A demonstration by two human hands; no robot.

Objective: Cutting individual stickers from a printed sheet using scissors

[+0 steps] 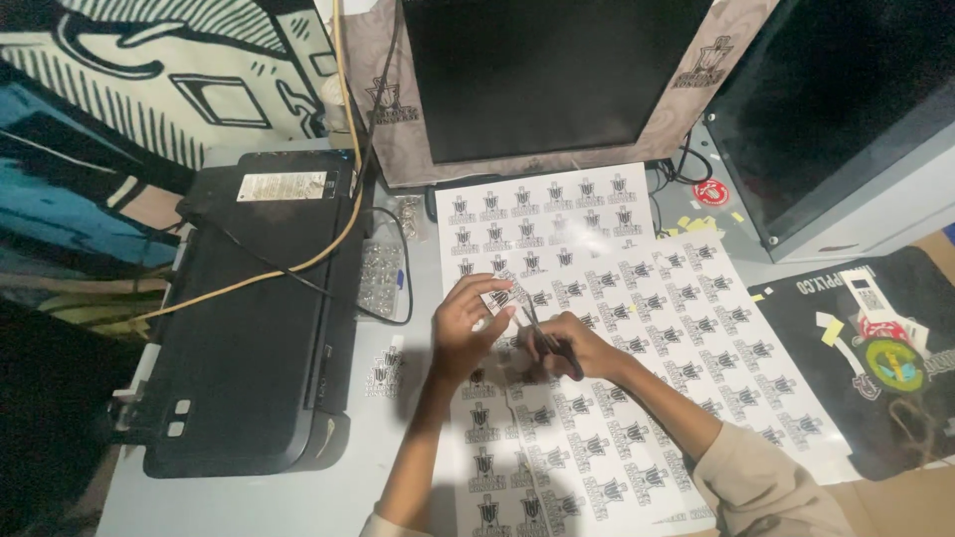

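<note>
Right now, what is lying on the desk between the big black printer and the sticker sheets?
In the head view, between the printer and the sticker sheets lie a clear tray of small shiny pieces, a black cable and some cut-out stickers.

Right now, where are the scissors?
In the head view, the scissors sit centre frame in the right hand, over the printed sticker sheet, just right of the left hand.

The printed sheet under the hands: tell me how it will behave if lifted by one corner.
The printed sheet looks thin and lies flat on the table, so it would probably droop and feel light. Its surface shows glare, so it may be smooth and slide easily. The left hand pinning it near the scissors suggests it shifts readily.
</note>
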